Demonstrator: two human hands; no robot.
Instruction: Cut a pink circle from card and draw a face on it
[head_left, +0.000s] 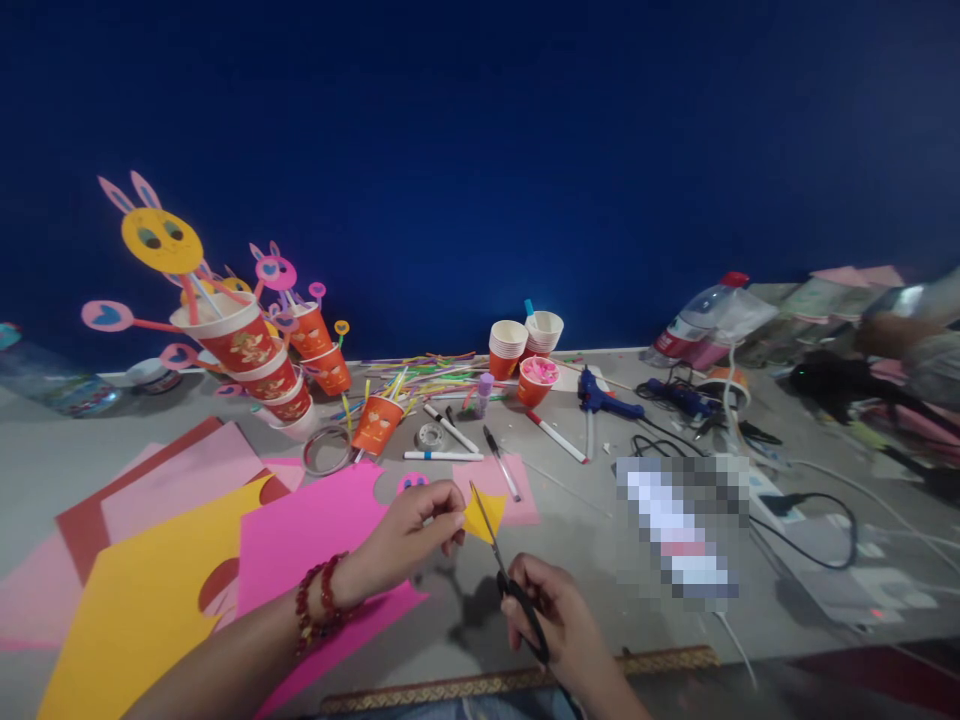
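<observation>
Between thumb and fingers, my left hand (426, 520) pinches a small piece of yellow paper (480, 519) by its left side. My right hand (546, 612) is wrapped round the black handles of a pair of scissors (525, 612), whose blades point up and lie at the yellow paper. I cannot tell whether the blades are cutting. Under and beyond the yellow piece is a light pink sheet (523, 508) with a pen (501, 462) on it. A small pink paper face (412, 484) sits just behind my left hand. Bright pink paper (315, 530) lies under my left forearm.
Stacked red cups with paper bunny figures (247, 335) stand at back left. Yellow paper (142, 590) covers the left front. Markers (556, 438), a blue glue gun (606, 398) and paper cups (508, 348) sit behind. Cables and a blurred-out device (679, 530) are right; another person's hand is far right.
</observation>
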